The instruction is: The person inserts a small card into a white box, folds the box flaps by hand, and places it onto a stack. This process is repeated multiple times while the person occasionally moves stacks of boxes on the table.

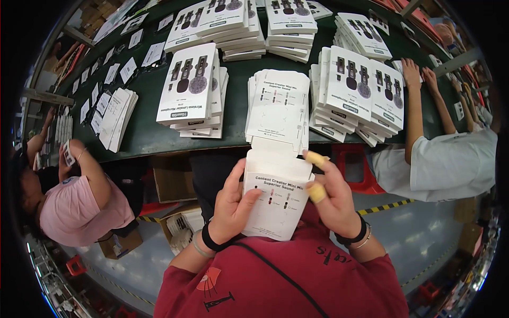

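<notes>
A white cardboard carton (273, 212) with small coloured pictures on its face is tilted up in front of my chest, its top flap (273, 147) raised. My left hand (233, 206) is closed round the carton's left side, thumb on the face. At the right edge is my right hand (339, 204), thumb and forefinger apart and both wrapped in yellow coverings. The thumb tip is close to the carton's side; the forefinger reaches past its upper corner, slightly blurred. Just beyond, a stack of similar flat white cartons (278, 106) lies at the table's near edge.
Piles of white microphone boxes flank that stack, one left (185, 90) and one right (347, 85), with more behind. Flat packets (127, 70) lie on the dark green table (146, 95). Co-workers sit left (85, 206) and right (435, 164). Below are an open brown carton (174, 180) and a red stool (366, 177).
</notes>
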Demonstrator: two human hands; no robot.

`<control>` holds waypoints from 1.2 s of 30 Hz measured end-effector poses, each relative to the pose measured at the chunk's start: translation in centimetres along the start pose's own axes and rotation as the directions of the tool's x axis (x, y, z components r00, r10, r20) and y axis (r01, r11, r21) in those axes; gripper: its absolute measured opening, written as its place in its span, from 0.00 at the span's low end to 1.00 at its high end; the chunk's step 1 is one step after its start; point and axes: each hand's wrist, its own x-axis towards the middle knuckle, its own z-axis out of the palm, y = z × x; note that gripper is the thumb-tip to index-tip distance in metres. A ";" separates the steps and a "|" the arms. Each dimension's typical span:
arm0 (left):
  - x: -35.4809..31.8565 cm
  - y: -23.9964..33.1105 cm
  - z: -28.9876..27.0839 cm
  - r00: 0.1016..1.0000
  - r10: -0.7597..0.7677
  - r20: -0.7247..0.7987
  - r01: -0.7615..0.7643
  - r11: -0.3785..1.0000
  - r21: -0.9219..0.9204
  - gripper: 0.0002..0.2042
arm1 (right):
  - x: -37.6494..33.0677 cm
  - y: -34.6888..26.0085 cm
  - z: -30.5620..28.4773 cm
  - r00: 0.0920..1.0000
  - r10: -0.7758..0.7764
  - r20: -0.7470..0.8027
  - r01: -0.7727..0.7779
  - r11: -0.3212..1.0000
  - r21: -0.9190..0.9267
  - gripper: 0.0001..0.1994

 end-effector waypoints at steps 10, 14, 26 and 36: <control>0.3 1.2 -1.3 0.971 0.055 0.232 -0.119 0.955 0.272 0.26 | 1.9 1.0 -0.3 0.951 0.264 0.160 -0.309 0.830 0.465 0.19; -0.3 0.7 -0.2 0.991 0.072 0.109 -0.092 0.977 0.191 0.27 | 1.4 -0.3 -0.1 0.988 0.110 0.107 -0.117 0.991 0.063 0.16; 1.9 3.2 -2.8 0.953 -0.114 0.282 0.037 0.963 0.267 0.19 | 1.7 -2.0 0.7 0.981 -0.016 0.194 0.059 0.974 -0.219 0.12; 4.5 4.4 -2.2 0.903 -0.227 0.364 0.180 0.971 0.160 0.03 | 1.9 -2.2 0.1 0.968 0.172 0.184 -0.165 0.985 -0.054 0.09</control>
